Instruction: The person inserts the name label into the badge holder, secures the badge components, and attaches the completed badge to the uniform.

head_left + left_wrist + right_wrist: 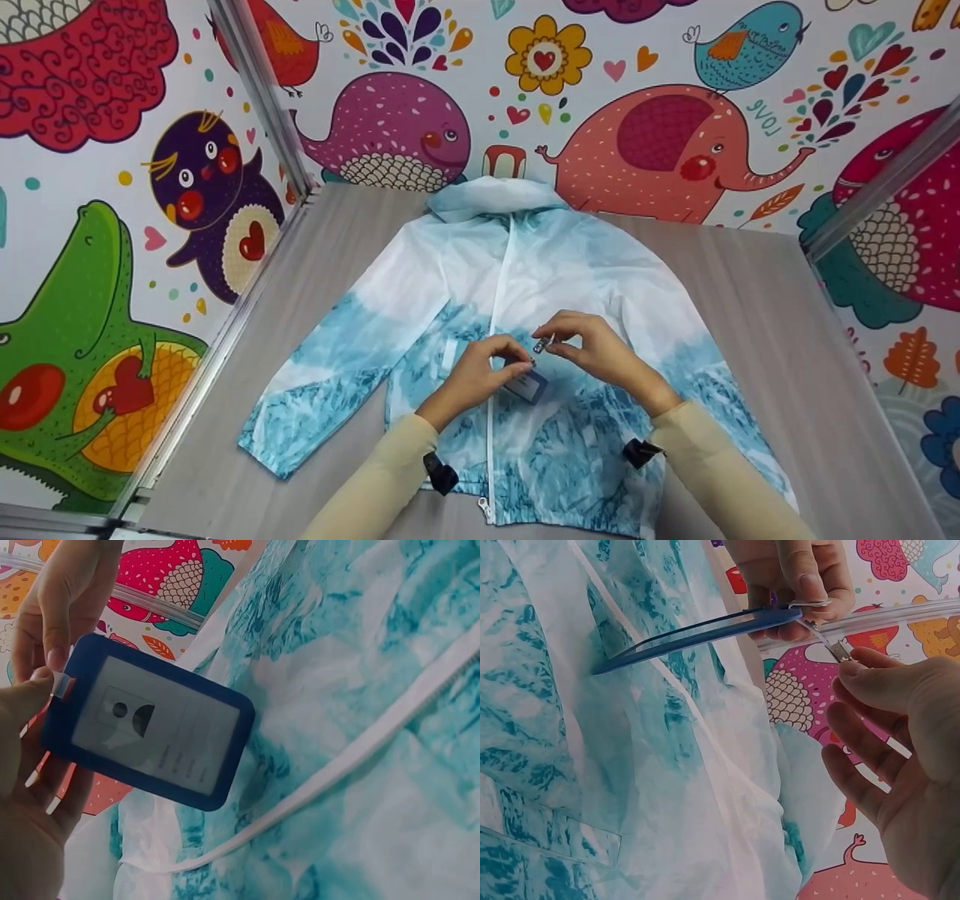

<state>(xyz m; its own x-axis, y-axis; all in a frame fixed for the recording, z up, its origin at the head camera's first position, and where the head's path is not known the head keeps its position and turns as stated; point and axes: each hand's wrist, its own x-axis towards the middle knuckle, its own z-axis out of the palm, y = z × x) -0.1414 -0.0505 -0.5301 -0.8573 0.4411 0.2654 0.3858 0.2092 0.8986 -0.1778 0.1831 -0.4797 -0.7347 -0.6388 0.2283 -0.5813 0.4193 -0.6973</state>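
Observation:
A blue-framed badge holder (529, 385) with a printed card hangs below my left hand (480, 375), its face showing in the left wrist view. My left thumb and fingers pinch the badge holder at its top edge, by the clear strap (61, 685). Between thumb and forefinger, my right hand (600, 351) pinches a small metal clip (838, 652) joined to that strap; its other fingers are spread loosely. Under both hands a hooded jacket (559, 262), white and teal, lies front up, its white zipper (490, 420) running down the middle.
The jacket's left-side sleeve (322, 390) spreads out over the wood-grain table (202, 450). Panels with cartoon animals stand around the back and sides, with metal rails (274, 97) at their corners. Dark straps (440, 474) sit on both wrists.

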